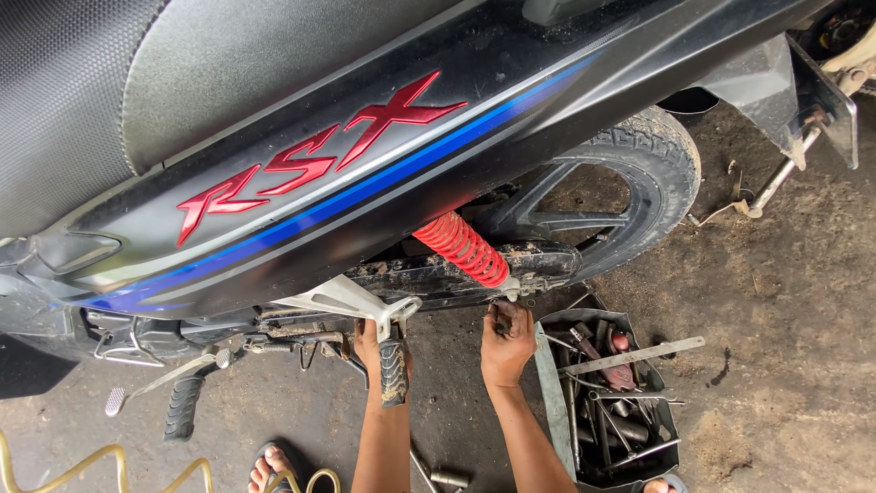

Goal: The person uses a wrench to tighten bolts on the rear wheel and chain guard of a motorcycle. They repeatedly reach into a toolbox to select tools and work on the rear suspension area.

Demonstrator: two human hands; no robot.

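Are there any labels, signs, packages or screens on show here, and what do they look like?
Lettering decal: on the motorcycle's black side panel, slanted angular characters, glossy red.
Stripe decal: just under the lettering, long diagonal band, blue with a silver edge.
No packages, signs or screens show.

Only marking in sight: red angular lettering decal (pixel 310 160) on motorcycle's black side panel (pixel 511 82), above a blue stripe. No packages, signs, screens.
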